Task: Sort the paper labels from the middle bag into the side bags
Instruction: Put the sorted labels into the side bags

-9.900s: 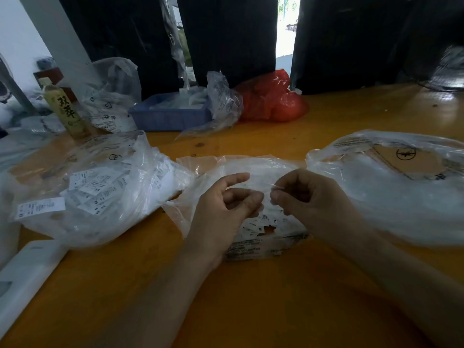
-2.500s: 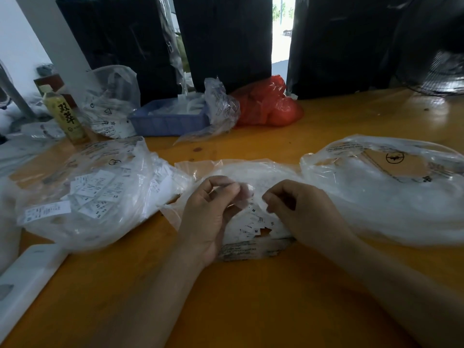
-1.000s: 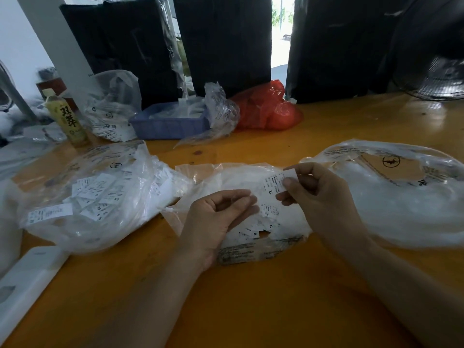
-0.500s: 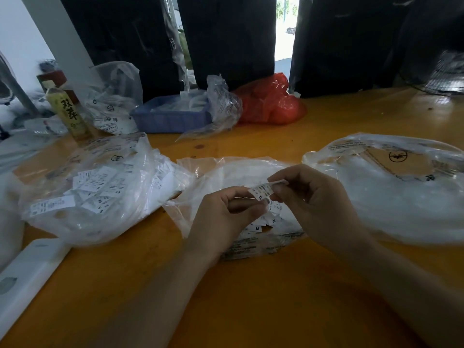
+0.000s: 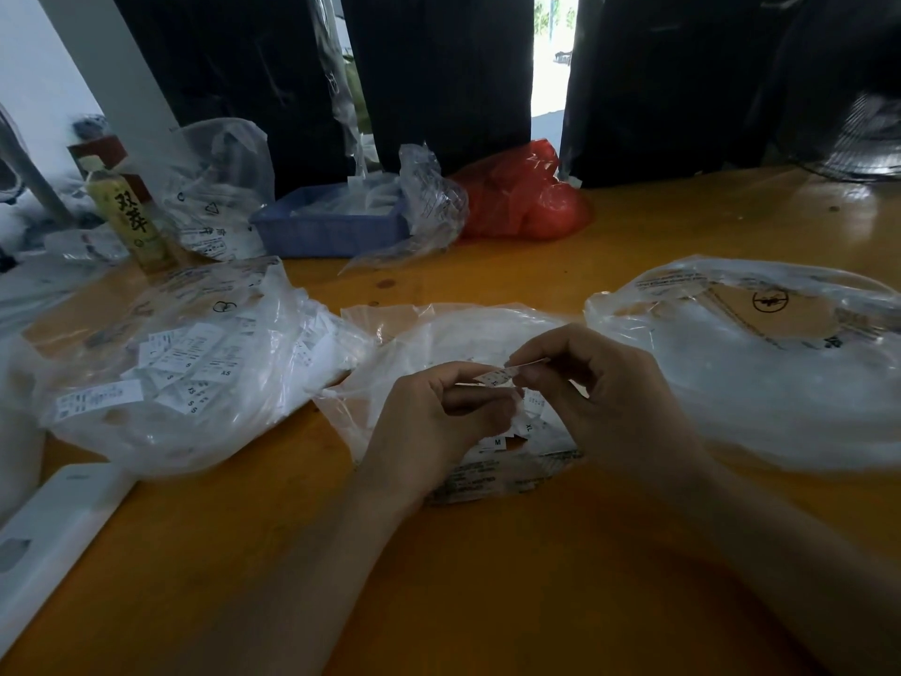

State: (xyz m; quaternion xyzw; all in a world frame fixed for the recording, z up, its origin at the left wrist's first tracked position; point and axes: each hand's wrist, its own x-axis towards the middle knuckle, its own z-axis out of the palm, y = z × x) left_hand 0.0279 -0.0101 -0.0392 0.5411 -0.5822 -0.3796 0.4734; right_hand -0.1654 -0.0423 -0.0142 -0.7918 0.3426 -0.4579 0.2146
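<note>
Three clear plastic bags lie on the orange table. The middle bag (image 5: 439,334) holds small white size labels and sits under both hands. A small paper label (image 5: 502,375) is pinched between my left hand (image 5: 439,417) and my right hand (image 5: 604,397), just above the middle bag. The left bag (image 5: 170,363) is full of white labels printed S and XS. The right bag (image 5: 760,363) is puffed up, with whitish contents I cannot make out.
At the back stand a blue tray (image 5: 331,226) with crumpled plastic, a red plastic bag (image 5: 521,197), a yellow drink bottle (image 5: 127,212) and another clear bag (image 5: 219,187). A white flat object (image 5: 53,524) lies at the near left edge.
One second ago my right hand alone held the label up over the middle bag. It came down toward my left hand, and now both hands pinch the label between them.
</note>
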